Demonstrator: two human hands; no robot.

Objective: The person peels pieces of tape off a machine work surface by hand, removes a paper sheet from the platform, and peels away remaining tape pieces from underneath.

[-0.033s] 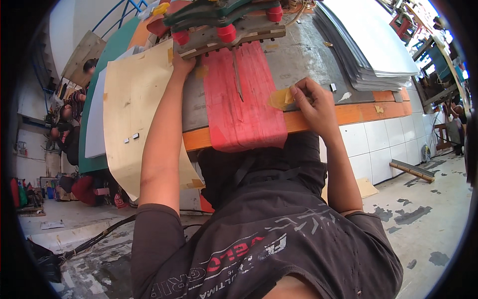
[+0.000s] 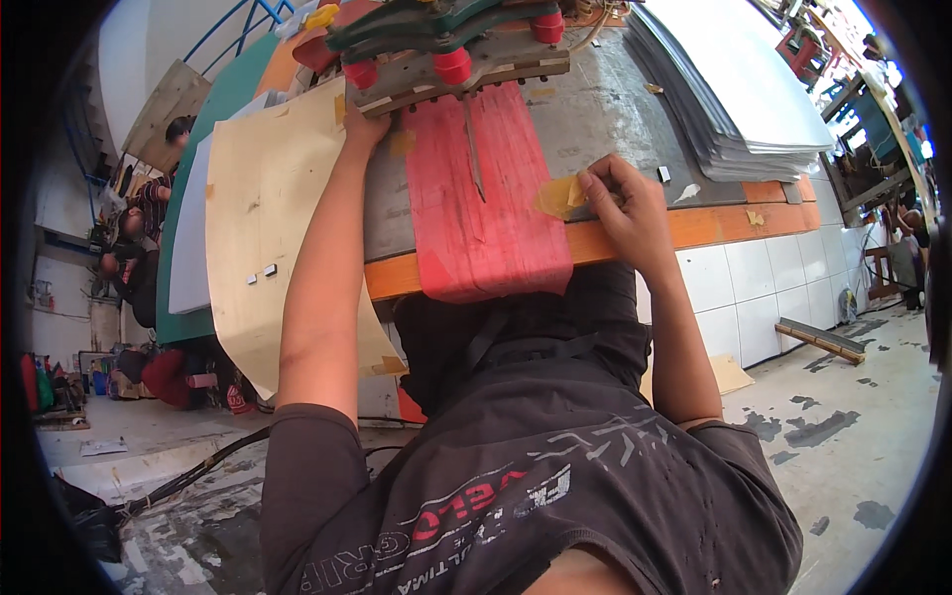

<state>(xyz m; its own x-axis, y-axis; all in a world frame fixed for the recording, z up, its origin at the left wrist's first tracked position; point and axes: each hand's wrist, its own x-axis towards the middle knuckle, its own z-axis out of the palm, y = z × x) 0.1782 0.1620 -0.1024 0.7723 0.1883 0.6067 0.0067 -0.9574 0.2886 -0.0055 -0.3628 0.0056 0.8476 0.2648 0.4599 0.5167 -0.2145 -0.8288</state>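
Observation:
A piece of yellowish-brown tape (image 2: 560,196) is pinched between the thumb and fingers of my right hand (image 2: 627,206), just above the table's orange front edge. The tape reaches over the right border of a red sheet (image 2: 451,208), which lies on the dark tabletop and hangs over the edge. A thin pointed metal strip (image 2: 474,149) lies along the middle of the red sheet. My left hand (image 2: 367,127) reaches forward to the lower left end of a green metal frame with red knobs (image 2: 451,65). Its fingers are mostly hidden there.
A cream sheet (image 2: 268,188) curves over the table's left side, with two small dark-and-white blocks on it. At the far right rises a stack of white sheets (image 2: 739,79). A small block (image 2: 663,174) sits right of my right hand. Other people are farther off at left and right.

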